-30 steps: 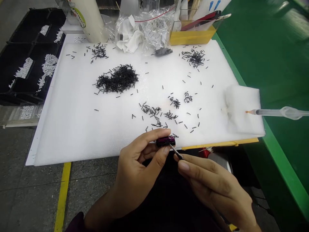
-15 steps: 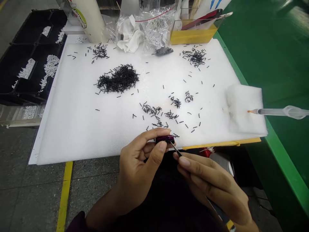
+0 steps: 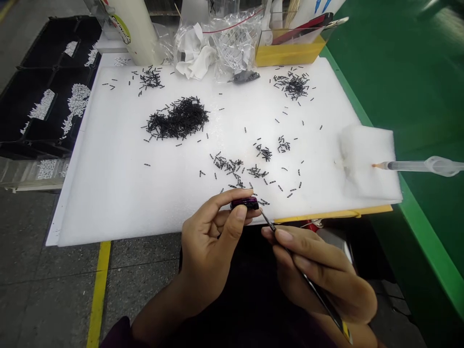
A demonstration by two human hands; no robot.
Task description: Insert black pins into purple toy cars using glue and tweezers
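Note:
A small glossy piece in purple and black (image 3: 250, 202) is held by my left hand (image 3: 212, 241), thumb on the near side and fingers behind it. My right hand (image 3: 322, 270) is closed around slim black tweezers (image 3: 314, 286) with a yellow mark near the rear end. The fine metal tip lies just right of the piece's near end, by my left fingertips. Both hands are at the front edge of the white foam sheet (image 3: 119, 193). Small black strips (image 3: 255, 171) lie scattered just beyond the piece.
A large heap of black strips (image 3: 177, 117) lies left of centre. Behind stand a plastic bag (image 3: 235, 43), a pale bottle (image 3: 136, 34) and a yellow tool holder (image 3: 290, 54). A syringe (image 3: 413, 166) rests on a foam block (image 3: 377, 145). Black trays (image 3: 21, 106) stand left.
The tweezers' tip has drawn back from the piece, down and right, with my right hand. The piece has shifted slightly left and up in my left hand.

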